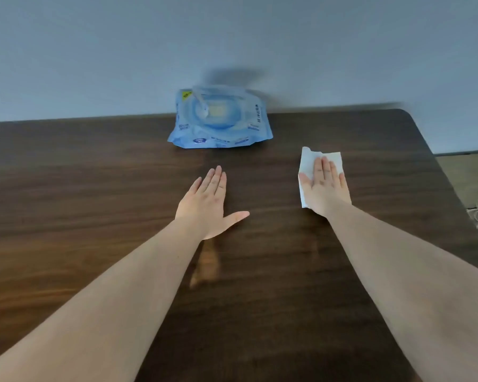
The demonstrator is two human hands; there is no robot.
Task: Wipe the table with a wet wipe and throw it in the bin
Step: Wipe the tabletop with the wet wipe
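Pressing flat with fingers extended, the right hand [324, 187] pins the white wet wipe [309, 164] to the dark wooden table [94, 188] toward its right side. The left hand [209, 205] rests open and empty, palm down, near the centre. A blue wipes pack [218, 119] lies at the far edge, apart from both hands.

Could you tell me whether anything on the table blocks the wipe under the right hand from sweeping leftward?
Only the left hand, flat on the table, lies left of the wet wipe under the right hand. The wipes pack sits farther back.
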